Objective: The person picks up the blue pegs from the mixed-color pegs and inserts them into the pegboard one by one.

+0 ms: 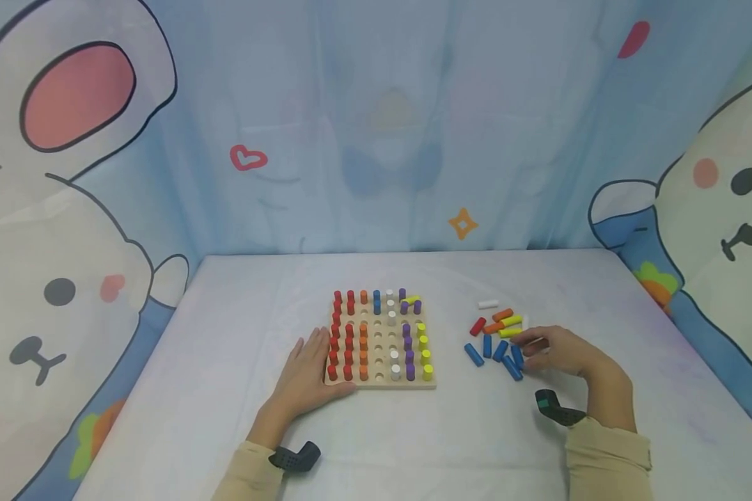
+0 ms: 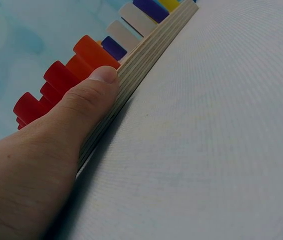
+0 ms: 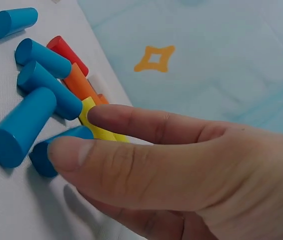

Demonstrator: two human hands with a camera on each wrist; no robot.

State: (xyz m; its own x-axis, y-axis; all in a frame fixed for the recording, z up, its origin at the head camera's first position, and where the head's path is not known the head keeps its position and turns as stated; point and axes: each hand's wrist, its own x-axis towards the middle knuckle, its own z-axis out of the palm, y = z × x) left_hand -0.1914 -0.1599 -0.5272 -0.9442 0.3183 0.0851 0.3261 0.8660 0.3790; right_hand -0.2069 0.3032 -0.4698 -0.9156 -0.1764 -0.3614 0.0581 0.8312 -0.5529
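A wooden pegboard [image 1: 385, 385] carries rows of coloured pegs, with several bare holes in its middle. My left hand [image 1: 307, 372] rests against its left side, fingers straight, and the thumb [image 2: 89, 95] lies along the front edge beside red and orange pegs. To the right, my right hand [image 1: 560, 350] hovers at a loose pile of pegs, thumb and fingers apart. Nearest to it is a blue peg [image 1: 517, 356], partly behind the thumb in the right wrist view; whether they touch I cannot tell. One yellow peg [image 1: 411, 300] lies slanted across the pegs at the board's back right.
Several blue pegs [image 1: 474, 355] lie loose at the pile's front. Behind them are a red peg [image 1: 478, 326], orange pegs [image 1: 503, 314], yellow pegs [image 1: 511, 321] and a white peg [image 1: 488, 304]. A white cloth [image 1: 376, 438] covers the table, and a printed curtain [image 1: 388, 125] hangs behind.
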